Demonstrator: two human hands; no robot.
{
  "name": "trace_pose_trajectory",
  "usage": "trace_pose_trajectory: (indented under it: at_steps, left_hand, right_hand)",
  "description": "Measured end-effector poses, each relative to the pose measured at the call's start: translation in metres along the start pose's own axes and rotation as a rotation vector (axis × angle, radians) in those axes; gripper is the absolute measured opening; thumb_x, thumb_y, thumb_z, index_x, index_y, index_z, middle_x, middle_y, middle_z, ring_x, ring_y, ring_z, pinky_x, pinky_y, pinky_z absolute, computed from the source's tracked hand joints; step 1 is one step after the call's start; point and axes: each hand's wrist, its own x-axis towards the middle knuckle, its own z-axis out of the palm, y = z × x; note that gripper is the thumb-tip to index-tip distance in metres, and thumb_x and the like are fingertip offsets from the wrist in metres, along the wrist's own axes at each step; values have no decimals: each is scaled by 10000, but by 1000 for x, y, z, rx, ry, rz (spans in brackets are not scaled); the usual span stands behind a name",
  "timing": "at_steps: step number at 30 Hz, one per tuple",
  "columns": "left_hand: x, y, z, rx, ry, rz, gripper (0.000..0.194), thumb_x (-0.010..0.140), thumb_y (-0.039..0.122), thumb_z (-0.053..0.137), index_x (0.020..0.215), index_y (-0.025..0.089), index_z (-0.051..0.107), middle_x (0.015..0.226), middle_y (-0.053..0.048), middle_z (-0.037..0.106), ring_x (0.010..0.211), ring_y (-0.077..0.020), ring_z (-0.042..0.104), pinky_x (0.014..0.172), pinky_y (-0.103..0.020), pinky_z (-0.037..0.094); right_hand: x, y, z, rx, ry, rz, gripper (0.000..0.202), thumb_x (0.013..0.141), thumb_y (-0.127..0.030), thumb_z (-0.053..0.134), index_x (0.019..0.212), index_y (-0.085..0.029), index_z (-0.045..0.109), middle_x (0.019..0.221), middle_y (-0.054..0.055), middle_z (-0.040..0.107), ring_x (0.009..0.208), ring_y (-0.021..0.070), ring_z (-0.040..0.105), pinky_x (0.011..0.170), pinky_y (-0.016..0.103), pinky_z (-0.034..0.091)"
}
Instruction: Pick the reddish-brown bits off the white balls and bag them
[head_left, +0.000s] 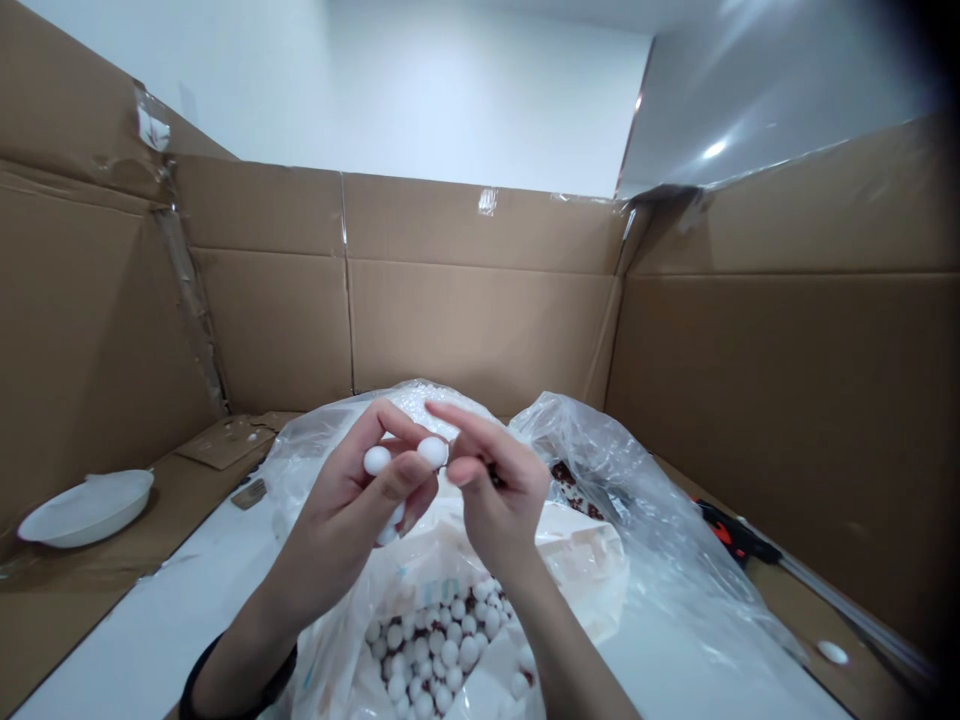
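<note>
My left hand [360, 500] is closed around several small white foam-like balls. One white ball [433, 452] is pinched between thumb and forefinger, another white ball [376, 460] sits behind the thumb, and more show below the fingers. Close by on the right is my right hand [499, 490], its forefinger stretched toward the pinched ball and its other fingers curled. Something small and dark shows in its curl, too hidden to name. Beneath both hands, an open plastic bag [420, 570] holds many white balls [450, 650] with reddish-brown bits among them.
Clear plastic bags [645, 510] lie behind, one with reddish-brown pieces [576, 490]. A white dish [90, 510] stands at left. At right are a black-and-red tool [735, 535] and a loose white piece [832, 652]. Cardboard walls [480, 310] surround the white tabletop [202, 590].
</note>
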Motion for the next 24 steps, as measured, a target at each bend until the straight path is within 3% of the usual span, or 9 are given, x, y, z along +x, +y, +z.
trace_pose_trajectory:
  at_steps: [2,5,9,12,15,17,21,24]
  left_hand:
    - [0,4,-6,147,-9,-8,125,926,376,482,903,257,510,595,65,435,520,-68,379,467,-157,296]
    - [0,13,-16,440,-192,-100,160,917,393,488,970,276,583,660,47,497,561,-80,415,504,-183,320]
    - [4,19,-20,738,-392,-216,238,906,403,500,1099,328,617,680,57,558,558,-81,428,554,-210,316]
    - [8,14,-14,757,-428,-254,211,897,418,506,922,267,651,629,58,526,544,-82,393,530,-218,284]
    - [12,1,-10,617,-353,-221,385,867,466,532,620,172,499,560,48,414,534,-81,329,488,-219,242]
    - [16,-10,-10,399,-281,-228,472,850,543,510,583,166,409,546,47,368,506,-77,293,439,-206,217]
    - [28,-30,-11,-204,-162,-422,507,837,632,438,612,189,336,551,59,302,434,-66,214,319,-161,76]
    - [37,-39,-11,-489,-90,-583,502,826,606,491,615,191,303,562,70,248,416,-55,201,292,-130,44]
  right_hand:
    - [7,-4,-3,204,159,195,297,871,-463,531,1022,-264,692,436,-93,358,364,56,291,371,186,289]
    - [20,-5,-17,648,424,554,383,960,-413,366,788,-201,634,436,-107,223,345,53,138,326,181,162]
    - [33,13,-46,1094,596,939,422,989,-159,215,615,-180,408,464,-104,168,325,47,177,323,180,162]
    - [34,28,-56,1210,712,1021,352,949,-109,200,666,-186,394,481,-104,200,324,48,229,324,188,180]
    - [33,31,-54,1231,761,1017,266,887,-75,230,778,-171,453,501,-99,240,342,57,285,334,186,224]
    - [32,29,-51,1217,765,1019,260,852,-50,245,864,-158,481,515,-94,261,357,63,311,342,181,252]
    - [33,29,-45,1204,745,1034,327,855,-8,246,1022,-139,495,530,-91,291,377,58,340,353,155,277]
    - [32,33,-42,1173,685,1015,317,893,-18,269,1095,-131,486,531,-93,333,382,46,353,352,136,279]
